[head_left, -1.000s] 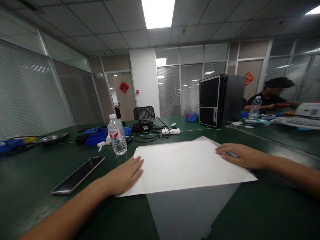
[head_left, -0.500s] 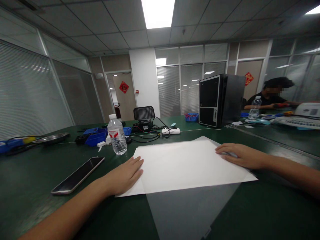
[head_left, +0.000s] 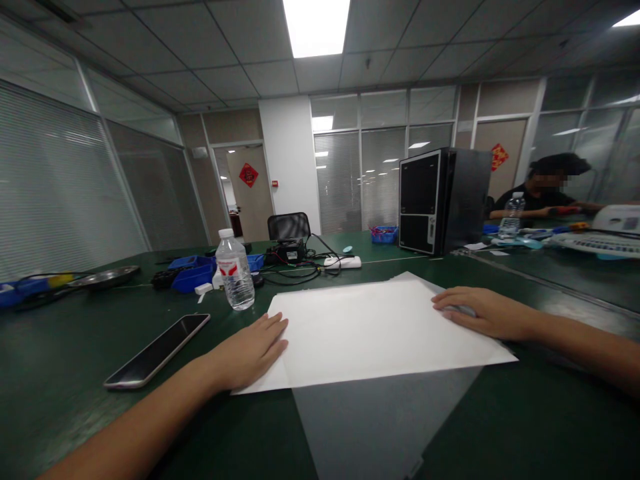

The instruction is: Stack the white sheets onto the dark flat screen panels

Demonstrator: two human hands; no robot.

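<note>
A wide sheet of white paper [head_left: 360, 333] lies across a grey translucent plastic sheet [head_left: 375, 413], whose corners stick out in front and behind. My left hand [head_left: 255, 350] rests flat on the paper's left edge, fingers stretched out. On the right edge lies my right hand [head_left: 480, 312], fingers extended and slightly bent, holding nothing. A smartphone [head_left: 157, 353] with a dark screen is left of my left hand. Beyond that hand stands a clear water bottle [head_left: 235, 273] with a white cap.
A black computer tower [head_left: 443, 200] stands at the back right. Cables and a white power strip [head_left: 343, 263] lie behind the paper, with blue bins [head_left: 195, 277] to the left. Across the table at right, a person [head_left: 545, 187] in a dark cap sits behind another bottle [head_left: 511, 217].
</note>
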